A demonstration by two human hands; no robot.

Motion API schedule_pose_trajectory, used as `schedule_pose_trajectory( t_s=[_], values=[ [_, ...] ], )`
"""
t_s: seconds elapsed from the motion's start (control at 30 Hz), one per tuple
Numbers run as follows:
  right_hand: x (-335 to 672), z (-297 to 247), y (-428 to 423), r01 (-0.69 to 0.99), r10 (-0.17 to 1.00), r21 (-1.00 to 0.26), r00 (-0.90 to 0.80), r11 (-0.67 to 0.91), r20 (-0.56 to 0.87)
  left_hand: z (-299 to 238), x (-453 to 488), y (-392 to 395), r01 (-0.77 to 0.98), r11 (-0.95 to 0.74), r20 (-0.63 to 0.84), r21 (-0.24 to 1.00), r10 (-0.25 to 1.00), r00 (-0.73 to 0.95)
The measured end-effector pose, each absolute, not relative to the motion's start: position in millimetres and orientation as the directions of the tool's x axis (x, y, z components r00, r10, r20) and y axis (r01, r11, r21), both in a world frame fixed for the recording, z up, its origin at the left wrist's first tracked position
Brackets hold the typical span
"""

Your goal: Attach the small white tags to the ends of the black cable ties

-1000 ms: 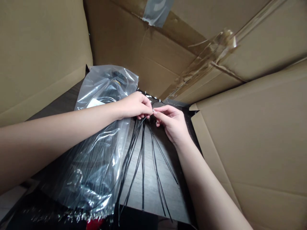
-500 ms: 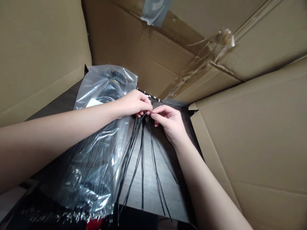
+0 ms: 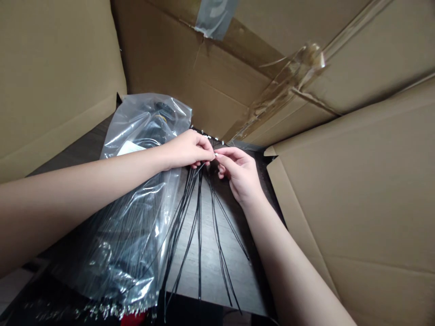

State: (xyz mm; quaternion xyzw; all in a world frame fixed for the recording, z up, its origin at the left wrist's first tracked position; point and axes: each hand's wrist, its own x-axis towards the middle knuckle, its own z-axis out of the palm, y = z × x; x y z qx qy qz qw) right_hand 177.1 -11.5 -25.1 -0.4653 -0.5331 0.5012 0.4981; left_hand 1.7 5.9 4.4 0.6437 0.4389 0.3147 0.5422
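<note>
My left hand (image 3: 197, 147) is closed in a pinch at the upper ends of the thin black wires (image 3: 200, 226), which fan out toward me over the dark table (image 3: 217, 253). Fingertip to fingertip with it, my right hand (image 3: 241, 174) pinches a tiny white connector (image 3: 216, 155). The wire end inside my left fingers is mostly hidden. Behind both hands lie several more small white connectors (image 3: 208, 136). Under my left forearm rests a clear plastic bag (image 3: 136, 226) full of black wires with shiny ends.
Cardboard walls stand around the table: a left panel (image 3: 54, 81), a back panel (image 3: 163, 59) with brown tape (image 3: 272, 97), and a right panel (image 3: 360, 194). A white label (image 3: 129, 147) shows on the bag. The table's front edge (image 3: 204, 296) is near me.
A white connector now shows between my fingertips, where it was hardly visible before. Both hands stay almost in place. The whole view has shifted slightly.
</note>
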Motion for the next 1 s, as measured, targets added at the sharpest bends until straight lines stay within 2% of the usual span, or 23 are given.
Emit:
schedule_pose_trajectory(
  t_s=[0.47,1.0],
  values=[
    [176.6,-23.6,-12.8,0.021,0.998,-0.999,-0.053,0.043,0.042,6.0,-0.1,6.3,0.249,-0.03,-0.079,0.968,0.905,0.417],
    [176.7,-21.2,-12.7,-0.053,0.998,-0.999,-0.061,0.001,0.004,3.0,-1.0,8.3,0.244,-0.044,-0.065,0.969,0.905,0.421]
  ],
)
